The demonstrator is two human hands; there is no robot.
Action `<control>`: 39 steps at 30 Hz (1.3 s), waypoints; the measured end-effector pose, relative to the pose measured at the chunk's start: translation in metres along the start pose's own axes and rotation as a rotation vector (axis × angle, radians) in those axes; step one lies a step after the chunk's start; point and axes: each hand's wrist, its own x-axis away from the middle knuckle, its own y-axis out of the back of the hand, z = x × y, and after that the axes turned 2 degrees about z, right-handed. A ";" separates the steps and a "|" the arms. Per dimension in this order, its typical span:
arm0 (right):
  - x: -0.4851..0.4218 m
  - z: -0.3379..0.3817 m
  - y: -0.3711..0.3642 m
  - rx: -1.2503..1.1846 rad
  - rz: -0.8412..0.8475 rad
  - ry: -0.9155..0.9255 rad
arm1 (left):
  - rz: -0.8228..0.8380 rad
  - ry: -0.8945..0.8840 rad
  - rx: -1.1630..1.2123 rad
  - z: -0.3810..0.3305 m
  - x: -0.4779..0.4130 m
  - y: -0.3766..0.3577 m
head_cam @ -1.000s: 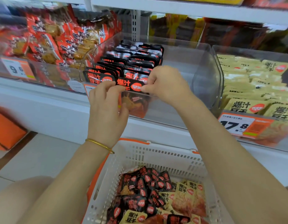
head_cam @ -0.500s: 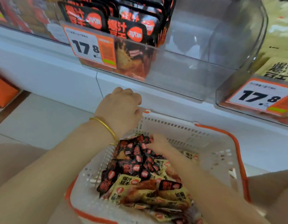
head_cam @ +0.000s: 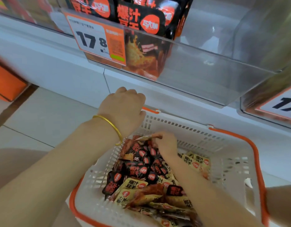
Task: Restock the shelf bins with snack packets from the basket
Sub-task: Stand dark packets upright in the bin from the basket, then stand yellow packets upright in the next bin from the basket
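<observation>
Snack packets (head_cam: pixel 141 174) — black and yellow mixed — lie heaped in the white basket (head_cam: pixel 231 145), where the right hand (head_cam: pixel 166 145) pinches the edge of one packet (head_cam: pixel 144 138) at the pile's far end. Beyond it the left hand (head_cam: pixel 125 108) is curled over the rim's far-left corner, seemingly gripping it to steady the basket. Best to pick only black packets, faces aligned, before lifting to the clear shelf bin (head_cam: pixel 206 66) above — black ones stand there behind the price tag (head_cam: pixel 95 41), with room to their right.
</observation>
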 end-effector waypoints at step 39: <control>0.030 0.028 0.485 0.141 -0.777 -0.030 | -0.276 -0.491 0.040 -0.301 -0.076 0.153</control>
